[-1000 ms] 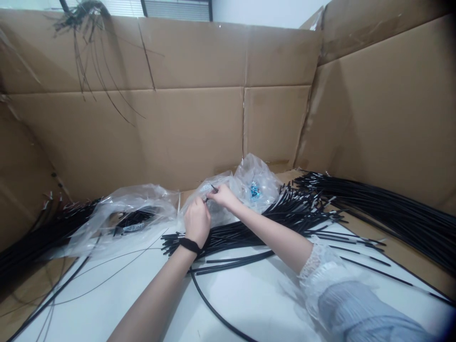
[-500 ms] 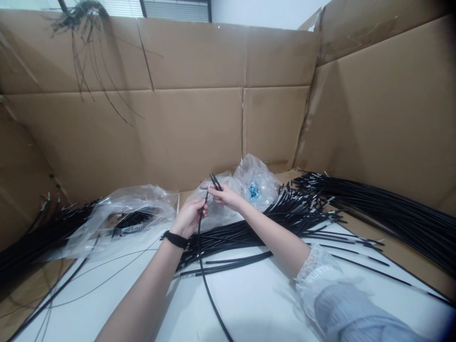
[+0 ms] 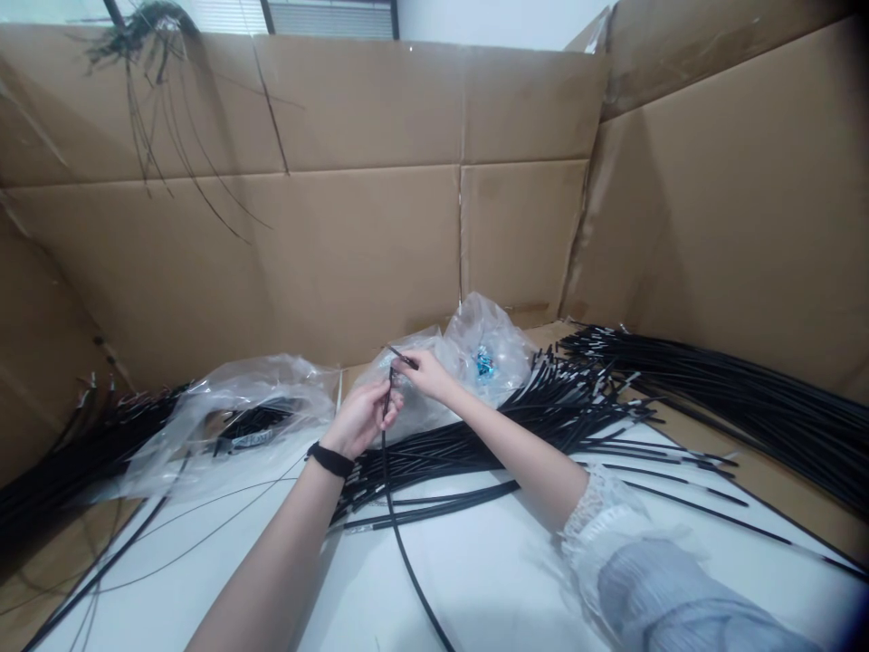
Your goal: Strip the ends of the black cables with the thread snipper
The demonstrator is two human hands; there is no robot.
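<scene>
Between the left fingers [image 3: 390,417], a black cable [image 3: 400,545], tip [image 3: 390,374] above them.

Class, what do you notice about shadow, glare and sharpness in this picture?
Head view: shadow across part of the right cardboard wall; head view: pale glints on the left plastic bag; head view: thin dark tool in the right hand too soft for detail.

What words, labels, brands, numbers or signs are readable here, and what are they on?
None can be read with certainty.
Pale label at the left plastic bag: dark lettering, too blurred to read.
Black cable in the left hand: no lettering can be made out.
Dark tool in the right hand: too small to tell.
</scene>
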